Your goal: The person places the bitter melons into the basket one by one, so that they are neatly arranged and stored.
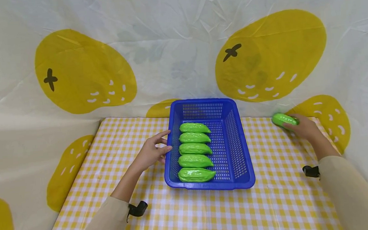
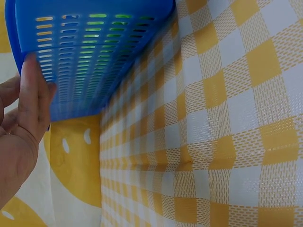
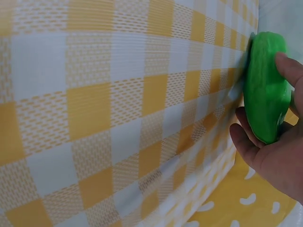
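Note:
Near the back right corner of the table, my right hand [image 1: 303, 125] grips a shiny green bitter melon [image 1: 282, 119]. The right wrist view shows the thumb on one side of this melon [image 3: 266, 85] and the fingers around its lower end, close over the cloth. My left hand [image 1: 151, 151] is at the left rim of a blue plastic basket [image 1: 245, 150], its loosely extended fingertips touching the rim and outer wall [image 2: 90, 52]. Inside the basket, several similar bitter melons [image 1: 195, 149] lie in a column along the left side, their pointed tips toward the right.
A yellow-and-white checked cloth [image 1: 191, 214] covers the table. Behind it hangs a pale curtain [image 1: 173, 58] with large yellow fruit prints, meeting the table's back edge. Bare slotted floor [image 1: 220, 151] shows in the basket's right half.

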Available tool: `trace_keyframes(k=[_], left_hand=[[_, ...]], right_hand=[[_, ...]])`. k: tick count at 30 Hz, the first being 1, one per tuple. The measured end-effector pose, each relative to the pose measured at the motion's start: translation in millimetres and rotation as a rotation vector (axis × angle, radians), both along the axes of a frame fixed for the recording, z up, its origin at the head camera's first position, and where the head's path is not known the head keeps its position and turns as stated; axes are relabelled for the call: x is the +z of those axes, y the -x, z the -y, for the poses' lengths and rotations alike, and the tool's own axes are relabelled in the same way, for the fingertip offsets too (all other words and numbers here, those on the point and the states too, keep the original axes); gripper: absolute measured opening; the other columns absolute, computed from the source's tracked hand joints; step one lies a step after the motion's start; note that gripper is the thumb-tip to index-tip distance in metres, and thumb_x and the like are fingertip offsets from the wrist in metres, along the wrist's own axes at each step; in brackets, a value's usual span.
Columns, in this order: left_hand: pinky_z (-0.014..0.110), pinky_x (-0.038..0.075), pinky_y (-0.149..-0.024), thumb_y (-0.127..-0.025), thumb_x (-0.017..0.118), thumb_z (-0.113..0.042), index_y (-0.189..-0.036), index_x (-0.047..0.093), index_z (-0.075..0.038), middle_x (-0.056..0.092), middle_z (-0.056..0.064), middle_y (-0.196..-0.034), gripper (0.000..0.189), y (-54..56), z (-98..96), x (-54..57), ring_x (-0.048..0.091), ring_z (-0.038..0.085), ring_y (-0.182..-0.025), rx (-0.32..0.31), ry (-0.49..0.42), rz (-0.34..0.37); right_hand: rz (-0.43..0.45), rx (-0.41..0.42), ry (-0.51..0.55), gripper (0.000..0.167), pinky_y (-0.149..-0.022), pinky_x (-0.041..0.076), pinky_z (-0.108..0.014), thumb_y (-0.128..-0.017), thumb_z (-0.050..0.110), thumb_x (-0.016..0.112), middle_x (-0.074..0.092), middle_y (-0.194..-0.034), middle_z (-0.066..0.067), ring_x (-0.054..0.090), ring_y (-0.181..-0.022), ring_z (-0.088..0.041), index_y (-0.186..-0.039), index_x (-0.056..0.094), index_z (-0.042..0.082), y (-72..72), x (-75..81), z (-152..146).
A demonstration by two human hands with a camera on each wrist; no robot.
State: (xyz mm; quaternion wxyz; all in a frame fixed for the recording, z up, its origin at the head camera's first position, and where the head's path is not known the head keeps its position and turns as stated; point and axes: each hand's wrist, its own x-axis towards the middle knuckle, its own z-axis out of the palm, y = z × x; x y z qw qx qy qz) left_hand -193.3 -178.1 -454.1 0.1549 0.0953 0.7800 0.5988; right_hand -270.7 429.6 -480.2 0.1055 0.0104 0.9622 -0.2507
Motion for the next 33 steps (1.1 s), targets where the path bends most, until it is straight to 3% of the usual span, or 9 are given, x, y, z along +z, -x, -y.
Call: trace_keyframes(k=[7, 12, 17, 26, 33], left_hand=[[0.065, 0.063, -0.066, -0.1, 0.068, -0.006, -0.158, 0.045, -0.018, 0.058, 0.018, -0.118, 0.064, -0.1, -0.9, -0.1, 0.065, 0.018, -0.068, -0.002, -0.001, -0.005], [0.063, 0.064, -0.065, -0.1, 0.068, -0.007, -0.158, 0.044, -0.017, 0.058, 0.018, -0.118, 0.064, -1.9, -0.1, 1.0, 0.064, 0.018, -0.068, -0.003, 0.002, -0.003], [0.063, 0.064, -0.065, -0.1, 0.069, -0.008, -0.158, 0.044, -0.018, 0.058, 0.019, -0.119, 0.064, -1.2, 0.3, 0.9, 0.064, 0.019, -0.068, -0.004, 0.001, 0.001], [0.064, 0.064, -0.067, -0.1, 0.069, -0.008, -0.158, 0.045, -0.018, 0.058, 0.019, -0.118, 0.064, 0.4, 1.0, 0.3, 0.065, 0.019, -0.069, 0.0, -0.002, -0.001], [0.061, 0.065, -0.067, -0.1, 0.069, -0.007, -0.158, 0.044, -0.018, 0.057, 0.019, -0.118, 0.064, -0.7, 0.6, 0.7, 0.064, 0.018, -0.068, -0.003, 0.002, -0.003]], right_hand=[[-0.024, -0.029, 0.004, 0.083, -0.092, 0.043, -0.075, -0.106, 0.052, 0.049, 0.03, -0.147, -0.046, 0.038, -0.125, -0.063, -0.155, 0.025, -0.01, -4.9, -4.9, 0], [-0.017, -0.022, 0.034, 0.081, -0.09, 0.045, -0.074, -0.106, 0.049, 0.051, 0.028, -0.147, -0.048, 0.039, -0.124, -0.063, -0.155, 0.022, -0.009, -10.4, -0.6, 5], [-0.065, -0.003, 0.046, 0.075, -0.084, 0.048, -0.068, -0.107, 0.041, 0.054, 0.034, -0.142, -0.045, 0.045, -0.117, -0.059, -0.153, 0.024, -0.01, -16.0, 5.5, 10], [-0.127, 0.005, 0.062, 0.072, -0.082, 0.047, -0.066, -0.107, 0.039, 0.056, 0.037, -0.141, -0.043, 0.046, -0.114, -0.056, -0.153, 0.025, -0.008, -27.5, 29.1, 27], [-0.097, 0.041, 0.11, 0.08, -0.086, 0.048, -0.068, -0.108, 0.044, 0.051, 0.03, -0.15, -0.042, 0.044, -0.121, -0.056, -0.161, 0.015, -0.004, -30.9, 55.1, 50]])
